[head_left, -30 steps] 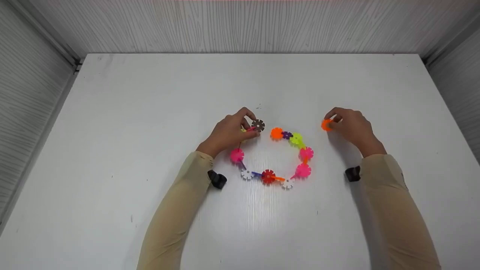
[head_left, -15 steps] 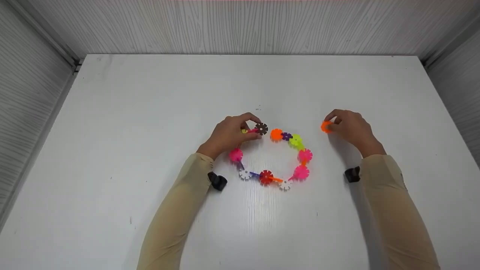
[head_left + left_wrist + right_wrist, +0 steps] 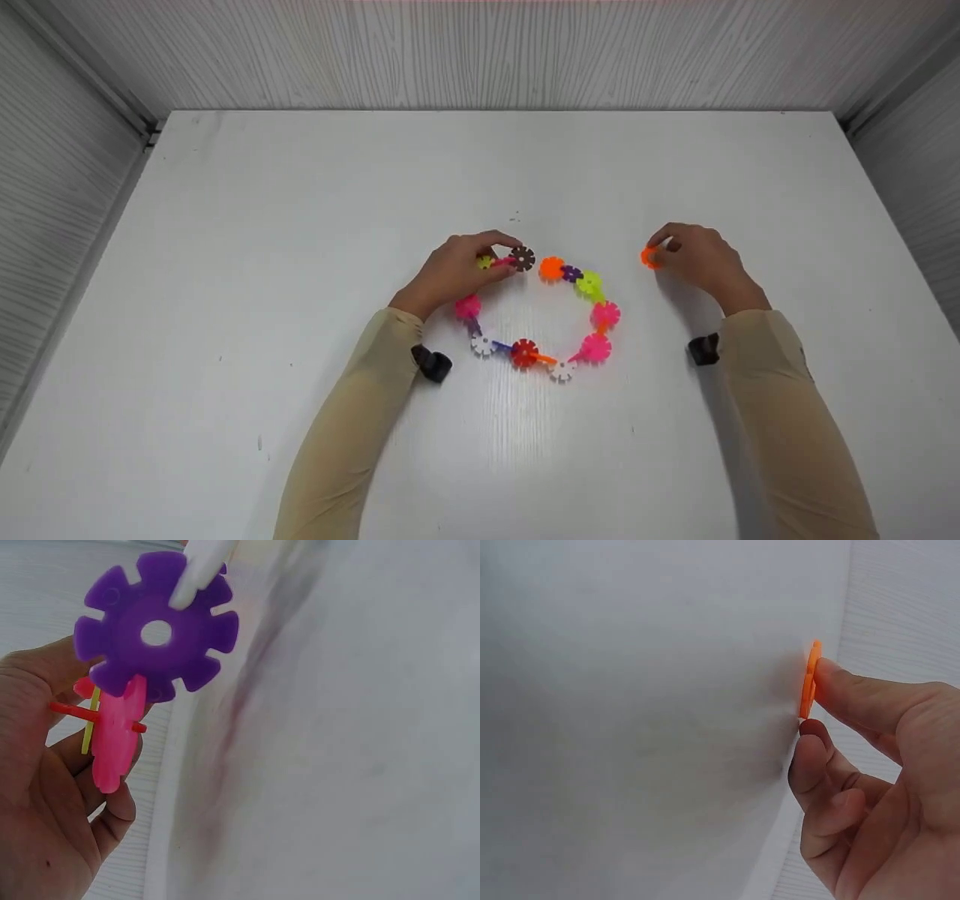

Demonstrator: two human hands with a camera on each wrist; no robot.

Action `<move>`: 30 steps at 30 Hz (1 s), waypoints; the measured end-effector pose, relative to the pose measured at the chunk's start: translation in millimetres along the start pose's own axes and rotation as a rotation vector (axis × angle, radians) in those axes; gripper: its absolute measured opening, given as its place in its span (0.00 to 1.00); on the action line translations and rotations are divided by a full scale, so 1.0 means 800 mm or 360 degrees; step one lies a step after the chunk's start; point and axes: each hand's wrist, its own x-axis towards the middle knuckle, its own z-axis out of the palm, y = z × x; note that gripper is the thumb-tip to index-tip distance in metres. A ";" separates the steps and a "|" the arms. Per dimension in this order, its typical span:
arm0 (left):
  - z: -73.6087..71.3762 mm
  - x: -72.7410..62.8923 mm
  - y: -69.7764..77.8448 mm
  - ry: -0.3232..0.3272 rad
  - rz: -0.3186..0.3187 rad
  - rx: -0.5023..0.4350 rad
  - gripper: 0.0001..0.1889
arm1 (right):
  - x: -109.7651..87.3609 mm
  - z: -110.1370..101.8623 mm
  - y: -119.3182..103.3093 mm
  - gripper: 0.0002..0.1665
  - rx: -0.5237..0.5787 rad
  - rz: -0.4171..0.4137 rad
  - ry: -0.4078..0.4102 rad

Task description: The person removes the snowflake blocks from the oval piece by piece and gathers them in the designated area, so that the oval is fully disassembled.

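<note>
A chain of notched plastic interlocking discs lies in a ring, with a small gap at its far side. My left hand [image 3: 454,274] grips the ring's left end, thumb and forefinger at a brown disc [image 3: 523,259]. Across the gap sits the chain's other end, an orange disc [image 3: 552,268]. In the left wrist view a purple disc [image 3: 124,622] and a pink disc [image 3: 114,742] of the chain show in front of the palm. Off to the right, my right hand [image 3: 701,259] pinches a separate orange disc [image 3: 810,682] by its edge, between thumb and fingers.
The chain's near side, with a red disc [image 3: 524,353] and a white disc [image 3: 562,370], curves across the white table [image 3: 525,465]. Grooved grey panels stand behind [image 3: 480,52] and at both sides. Black wrist cameras sit on both sleeves.
My left hand has brought the brown disc slightly right and nearer, toward the orange end. The chain's near side has slid a little left. My right hand keeps its orange disc, nearly still.
</note>
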 end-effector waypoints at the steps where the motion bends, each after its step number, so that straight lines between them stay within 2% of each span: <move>1: 0.000 0.000 0.000 0.0002 -0.0009 -0.0003 0.19 | -0.001 -0.001 0.000 0.17 0.0005 -0.0001 0.0006; 12: -0.001 0.001 -0.004 0.0036 -0.0091 -0.0018 0.16 | -0.022 -0.021 -0.005 0.25 0.0263 -0.0095 0.0219; 25: 0.000 0.003 -0.004 0.0062 -0.0035 0.0034 0.12 | -0.028 -0.005 -0.041 0.26 0.0343 -0.0219 0.0256; 30: 0.001 0.001 -0.002 0.0050 -0.0028 0.0049 0.11 | -0.030 0.006 -0.051 0.26 0.0403 -0.0278 0.0218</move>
